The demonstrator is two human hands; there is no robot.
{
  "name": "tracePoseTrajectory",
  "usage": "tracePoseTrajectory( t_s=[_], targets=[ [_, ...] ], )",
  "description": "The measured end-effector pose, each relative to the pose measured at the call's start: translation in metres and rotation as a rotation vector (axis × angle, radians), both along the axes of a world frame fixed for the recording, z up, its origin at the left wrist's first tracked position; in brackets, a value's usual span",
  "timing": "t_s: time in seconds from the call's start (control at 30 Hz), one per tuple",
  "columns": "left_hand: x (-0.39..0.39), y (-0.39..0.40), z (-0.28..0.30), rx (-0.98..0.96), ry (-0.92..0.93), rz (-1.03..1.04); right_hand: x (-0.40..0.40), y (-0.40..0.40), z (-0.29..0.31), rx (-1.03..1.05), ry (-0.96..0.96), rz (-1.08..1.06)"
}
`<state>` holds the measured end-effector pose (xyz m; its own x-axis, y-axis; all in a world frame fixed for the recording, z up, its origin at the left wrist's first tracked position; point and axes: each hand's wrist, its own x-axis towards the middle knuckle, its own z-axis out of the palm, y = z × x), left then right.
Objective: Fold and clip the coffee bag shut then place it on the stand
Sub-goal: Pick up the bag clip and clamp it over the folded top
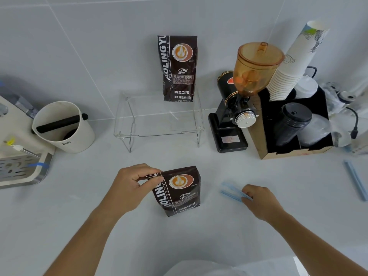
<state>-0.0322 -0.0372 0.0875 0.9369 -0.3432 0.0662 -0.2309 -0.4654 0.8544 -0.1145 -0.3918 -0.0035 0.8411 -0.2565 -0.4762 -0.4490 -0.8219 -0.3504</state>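
A dark brown coffee bag (180, 191) stands on the white counter in front of me, its top folded down. My left hand (131, 183) pinches the folded top at the bag's upper left corner. To the right of the bag lies a pale blue sealing clip (232, 193), open in a V, and my right hand (258, 200) has its fingers on the clip's hinge end. A clear acrylic stand (159, 124) sits farther back against the wall. A second, full-height coffee bag (178, 68) stands on the stand's right rear part, leaning on the wall.
A white knock box (63, 126) and an espresso machine drip tray (18, 168) are at the left. A black grinder with an amber hopper (239, 108) and a cup organiser (294, 124) stand at the right. Another blue clip (356, 180) lies at the far right.
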Motion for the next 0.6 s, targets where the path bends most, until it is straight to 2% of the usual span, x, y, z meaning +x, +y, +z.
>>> tracePoseTrajectory(
  t_s=[0.27, 0.6],
  targets=[
    [0.003, -0.004, 0.002, -0.038, 0.044, 0.031, 0.004, 0.006, 0.044, 0.25, -0.169, -0.136],
    [0.003, -0.005, 0.003, -0.055, 0.062, 0.048, 0.021, 0.02, 0.101, 0.399, -0.151, -0.33]
  ],
)
